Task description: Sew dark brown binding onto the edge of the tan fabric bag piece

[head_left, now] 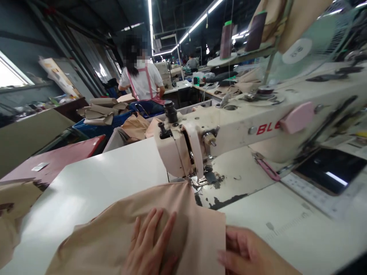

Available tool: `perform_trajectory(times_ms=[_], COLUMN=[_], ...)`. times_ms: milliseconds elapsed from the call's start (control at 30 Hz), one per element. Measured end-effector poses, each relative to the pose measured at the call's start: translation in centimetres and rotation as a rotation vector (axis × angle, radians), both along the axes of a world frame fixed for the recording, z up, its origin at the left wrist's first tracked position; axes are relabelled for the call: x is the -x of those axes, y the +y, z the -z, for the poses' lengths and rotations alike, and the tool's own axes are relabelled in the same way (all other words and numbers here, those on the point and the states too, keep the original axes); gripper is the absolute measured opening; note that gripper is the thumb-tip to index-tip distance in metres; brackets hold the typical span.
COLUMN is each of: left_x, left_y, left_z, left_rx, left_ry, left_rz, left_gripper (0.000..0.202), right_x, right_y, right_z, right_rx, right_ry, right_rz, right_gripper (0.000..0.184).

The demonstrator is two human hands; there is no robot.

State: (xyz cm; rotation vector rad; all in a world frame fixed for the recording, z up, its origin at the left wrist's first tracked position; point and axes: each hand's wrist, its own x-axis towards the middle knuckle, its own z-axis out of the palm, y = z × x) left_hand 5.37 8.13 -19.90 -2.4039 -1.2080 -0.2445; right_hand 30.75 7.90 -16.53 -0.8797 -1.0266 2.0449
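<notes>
A tan piece of fabric lies on the white sewing table, its far edge reaching under the needle area of the sewing machine. My left hand rests flat on this fabric with the fingers spread. At the fabric's right edge, my right hand has its fingers curled, thumb on top and fingertips by the border, pinching the cloth there. Part of the fabric near the presser foot is hidden by the machine head.
Pink thread snips and a dark phone lie right of the machine. Thread cones stand above. More tan cloth lies at left. Ahead, a person in a white shirt sits beside a blue crate topped with folded pieces.
</notes>
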Motion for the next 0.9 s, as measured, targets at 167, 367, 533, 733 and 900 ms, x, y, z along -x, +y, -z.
perform_trajectory(times_ms=[167,367,533,733,900], left_x=[-1.9,-8.0,-9.3,-8.5,-7.6], left_y=[1.0,4.8,6.7,6.6,7.6], left_z=[-1.8,-5.7,-6.0,-4.9,-4.0], left_rx=[0.089,0.683,0.854,0.776,0.606], left_ry=[-0.174,-0.47,-0.521,-0.562,-0.675], left_rz=[0.071,0.18,0.194,0.204,-0.002], left_gripper=[0.049,0.027,0.012,0.014,0.019], right_x=[-0.7,-0.5,-0.8,-0.2,1.6], right_y=[2.2,2.0,2.1,1.6,-0.3], right_z=[-0.2,0.8,0.6,1.2,3.2], right_rx=[-0.062,-0.173,-0.162,-0.166,-0.256], right_ry=[-0.283,-0.406,-0.367,-0.368,-0.512], right_rz=[0.288,0.34,0.334,0.326,0.048], right_gripper=[0.031,0.028,0.032,0.051,0.059])
